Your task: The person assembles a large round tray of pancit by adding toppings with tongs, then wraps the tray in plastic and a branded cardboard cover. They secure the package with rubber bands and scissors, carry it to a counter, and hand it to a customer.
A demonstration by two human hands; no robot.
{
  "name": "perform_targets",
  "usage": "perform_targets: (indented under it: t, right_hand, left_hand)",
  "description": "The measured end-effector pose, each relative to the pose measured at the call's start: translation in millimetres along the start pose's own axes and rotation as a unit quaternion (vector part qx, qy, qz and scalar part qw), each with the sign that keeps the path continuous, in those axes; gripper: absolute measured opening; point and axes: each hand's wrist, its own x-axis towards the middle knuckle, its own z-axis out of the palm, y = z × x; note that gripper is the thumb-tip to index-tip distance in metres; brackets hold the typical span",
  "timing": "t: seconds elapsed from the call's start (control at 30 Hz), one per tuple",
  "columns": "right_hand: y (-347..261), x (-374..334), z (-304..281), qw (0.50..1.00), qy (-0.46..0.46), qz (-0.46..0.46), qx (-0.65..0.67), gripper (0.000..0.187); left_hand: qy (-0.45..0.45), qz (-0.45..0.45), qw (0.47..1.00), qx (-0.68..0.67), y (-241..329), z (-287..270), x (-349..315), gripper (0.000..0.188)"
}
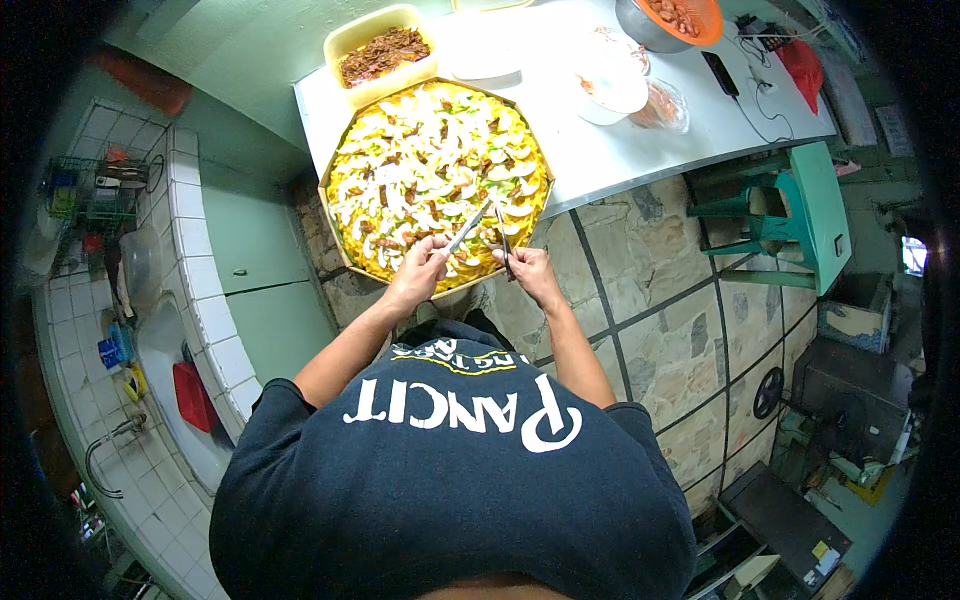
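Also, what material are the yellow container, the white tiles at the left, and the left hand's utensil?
Container: probably plastic, smooth; rounded corners and even colour suggest it.
Tiles: likely glazed ceramic, smooth; flat white pieces with thin joint lines.
Utensil: seems metal, perhaps polished, from its silvery look, though its small size leaves this open.

Strong light is flooding the table (600,168), whose far part is glaring white and losing detail. The food (430,175) is gleaming, while the right side is sinking into shade around a glowing screen (914,255). Fisheye distortion is bending the wall tiles (160,490); blackness is ringing the view.
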Motion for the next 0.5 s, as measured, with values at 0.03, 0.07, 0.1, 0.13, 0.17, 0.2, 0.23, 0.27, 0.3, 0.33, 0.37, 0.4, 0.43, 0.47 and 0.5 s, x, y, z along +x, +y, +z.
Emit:
perform_targets:
  t: [0.03,0.07,0.1,0.13,0.17,0.2,0.23,0.27,0.3,0.33,0.37,0.4,0.43,0.47,0.5]
  right_hand:
    - [0.0,0.0,-2.3,0.999,0.003,0.000,-0.037,0.051]
    - [0.0,0.3,-3.1,0.997,0.006,0.000,-0.074,0.051]
    - [-0.7,1.3,-1.1,0.999,0.006,0.009,-0.052,0.050]
    - [-1.5,3.2,1.9,0.999,0.005,0.019,-0.030,0.050]
    - [-2.4,5.1,3.7,1.000,0.005,0.028,-0.007,0.049]
    - [-4.6,6.7,2.5,0.999,0.002,0.034,0.022,0.048]
    - [-6.9,8.5,-0.4,0.998,-0.001,0.039,0.052,0.046]
    - [-9.1,9.4,-3.6,0.996,-0.004,0.045,0.081,0.045]
    - [-12.7,9.2,-6.4,0.995,-0.010,0.064,0.071,0.045]
    - [-16.3,8.7,-9.6,0.995,-0.015,0.083,0.060,0.044]
    - [-19.8,7.9,-12.6,0.993,-0.021,0.103,0.050,0.044]
    - [-29.5,5.9,-14.1,0.992,-0.030,0.115,0.046,0.046]
    - [-36.7,4.4,-16.7,0.989,-0.049,0.123,0.069,0.046]
    - [-42.6,3.1,-19.4,0.985,-0.067,0.130,0.091,0.047]
    - [-45.6,2.2,-21.9,0.980,-0.085,0.138,0.114,0.047]
  left_hand:
    - [-0.004,-0.009,1.000,-0.010,5.1,1.1,-2.2,0.022]
    - [-0.008,-0.017,1.000,-0.020,6.3,1.8,-2.9,0.021]
    - [-0.015,0.006,1.000,-0.006,2.8,1.9,-3.4,0.020]
    - [-0.022,0.028,0.999,0.008,-5.2,2.2,-3.2,0.020]
    - [-0.029,0.051,0.998,0.022,-13.6,3.0,-3.1,0.020]
    - [-0.016,0.079,0.993,0.082,-14.8,7.5,-4.7,0.019]
    - [-0.014,0.075,0.993,0.093,-15.7,9.5,-6.8,0.019]
    - [-0.013,0.070,0.992,0.105,-16.0,10.7,-9.0,0.019]
    - [-0.011,0.066,0.991,0.117,-13.6,11.5,-11.6,0.018]
    - [-0.006,0.060,0.994,0.096,-18.0,9.7,-8.9,0.019]
    - [-0.004,0.057,0.995,0.077,-21.8,7.3,-5.5,0.020]
    - [0.001,0.055,0.997,0.059,-24.9,3.8,-2.8,0.021]
    - [0.003,0.052,0.998,0.040,-19.4,3.5,-2.7,0.023]
    - [0.001,0.049,0.997,0.059,-13.9,2.4,-4.3,0.023]
    - [0.007,0.053,0.997,0.061,-13.7,2.6,-3.2,0.023]
